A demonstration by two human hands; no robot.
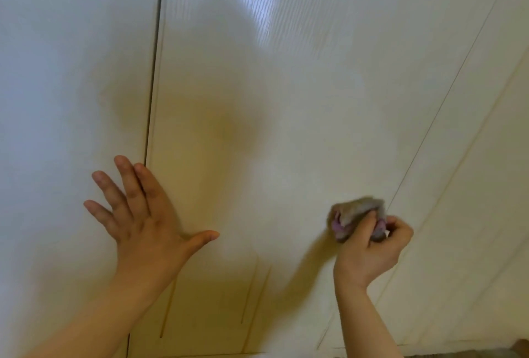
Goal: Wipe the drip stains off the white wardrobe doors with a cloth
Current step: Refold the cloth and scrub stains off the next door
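Note:
The white wardrobe doors point(286, 100) fill the whole view, seen close up. A dark vertical gap point(154, 71) separates the left door from the middle one. My left hand point(143, 214) lies flat on the doors with its fingers spread, across the lower end of that gap. My right hand point(372, 246) grips a bunched grey and pink cloth point(355, 214) and presses it against the middle door, close to a thin seam point(429, 128) on the right. The cloth is blurred. No drip stains can be made out at this sharpness.
A bright reflection point(266, 0) shines on the upper middle door. Thin slanted lines point(252, 294) mark the lower panel between my arms. A dark strip point(486, 353) shows at the bottom right corner.

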